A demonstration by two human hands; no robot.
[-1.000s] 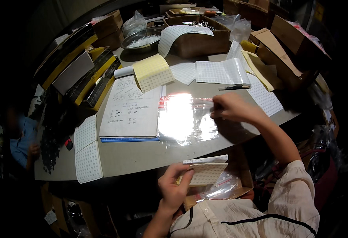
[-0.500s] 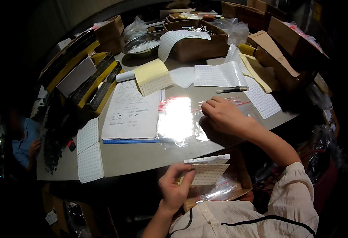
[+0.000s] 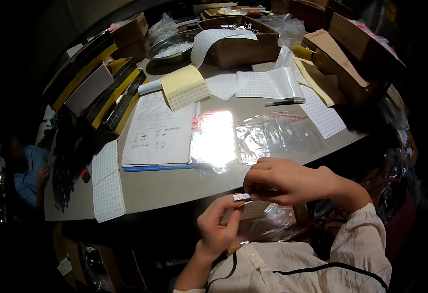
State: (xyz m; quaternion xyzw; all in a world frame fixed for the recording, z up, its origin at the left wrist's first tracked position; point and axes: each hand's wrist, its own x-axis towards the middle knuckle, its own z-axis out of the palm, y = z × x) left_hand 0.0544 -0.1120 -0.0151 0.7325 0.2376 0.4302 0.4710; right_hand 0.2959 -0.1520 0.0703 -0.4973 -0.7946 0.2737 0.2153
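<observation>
Left hand [image 3: 218, 225] grips labels [image 3: 255, 210] above box [image 3: 300, 215] seemingly holding clear bags [image 3: 277, 218].

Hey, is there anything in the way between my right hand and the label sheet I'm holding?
Nothing visible. Your right hand is right by the folded top edge of the label sheet in your left hand; whether its fingertips touch is unclear. The clear bags lie beyond, on the table.
</observation>
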